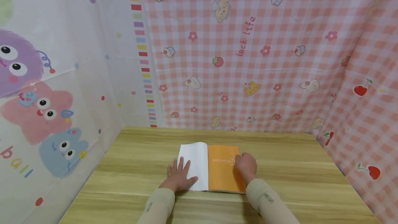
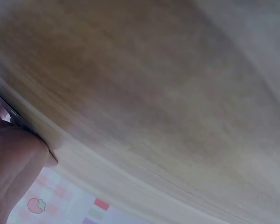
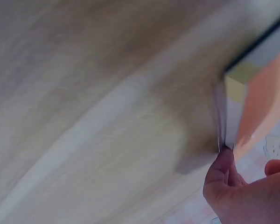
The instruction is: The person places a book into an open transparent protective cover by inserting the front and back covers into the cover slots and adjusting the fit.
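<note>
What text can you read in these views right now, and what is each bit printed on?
"luck life": pink lettering on the pink checked cloth behind the table.
"ball": only partly in view, coloured letters on the monster-print cloth at left.
Orange book page under the right hand: one white line, too small to read.
Sleeve marks: too small.
Wrist views: no text.
</note>
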The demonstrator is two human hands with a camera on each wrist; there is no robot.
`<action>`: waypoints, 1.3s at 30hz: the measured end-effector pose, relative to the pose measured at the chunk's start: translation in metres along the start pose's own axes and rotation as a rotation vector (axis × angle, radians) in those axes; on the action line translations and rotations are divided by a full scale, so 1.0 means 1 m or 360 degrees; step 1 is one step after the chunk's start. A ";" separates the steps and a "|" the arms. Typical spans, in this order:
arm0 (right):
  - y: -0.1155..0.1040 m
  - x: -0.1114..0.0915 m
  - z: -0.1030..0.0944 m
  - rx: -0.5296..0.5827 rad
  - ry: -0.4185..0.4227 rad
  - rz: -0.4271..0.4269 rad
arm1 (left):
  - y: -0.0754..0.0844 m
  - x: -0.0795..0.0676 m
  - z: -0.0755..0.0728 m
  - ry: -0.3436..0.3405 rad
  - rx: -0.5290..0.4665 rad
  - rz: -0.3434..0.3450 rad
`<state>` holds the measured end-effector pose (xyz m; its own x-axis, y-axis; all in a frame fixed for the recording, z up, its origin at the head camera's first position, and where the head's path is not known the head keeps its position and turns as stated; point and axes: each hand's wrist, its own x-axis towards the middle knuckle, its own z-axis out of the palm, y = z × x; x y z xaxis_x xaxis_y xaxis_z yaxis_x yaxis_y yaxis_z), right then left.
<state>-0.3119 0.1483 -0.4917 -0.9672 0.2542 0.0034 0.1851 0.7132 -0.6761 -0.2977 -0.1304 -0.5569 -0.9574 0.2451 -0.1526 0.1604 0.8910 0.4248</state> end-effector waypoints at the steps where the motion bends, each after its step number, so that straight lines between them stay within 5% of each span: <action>1: 0.001 0.002 -0.001 0.0032 0.0013 0.0010 | 0.000 0.000 0.000 0.0001 0.0006 0.0002; 8: 0.000 0.011 -0.012 0.0813 -0.0181 0.0369 | 0.007 -0.004 -0.006 -0.0029 0.0019 0.0023; 12: 0.001 0.018 -0.019 0.1037 -0.0307 0.0396 | 0.008 -0.005 -0.008 -0.0036 0.0025 0.0024; 21: -0.004 0.029 -0.024 0.0915 -0.0596 0.0068 | -0.004 0.004 -0.001 0.0005 -0.0026 0.0035; 25: -0.022 0.024 -0.021 0.0890 -0.0472 -0.0043 | -0.007 0.004 -0.001 0.0015 -0.0069 0.0058; 30: -0.047 0.017 -0.014 0.0863 -0.0287 -0.0024 | -0.007 0.001 -0.002 0.0037 -0.0151 0.0080; 39: -0.074 0.007 0.001 0.0828 -0.0240 -0.0071 | -0.015 0.005 0.002 0.0129 -0.0262 0.0114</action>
<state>-0.3328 0.0972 -0.4422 -0.9934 0.1074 -0.0393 0.0695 0.2939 -0.9533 -0.3044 -0.1417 -0.5653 -0.9622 0.2684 -0.0472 0.1940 0.7962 0.5731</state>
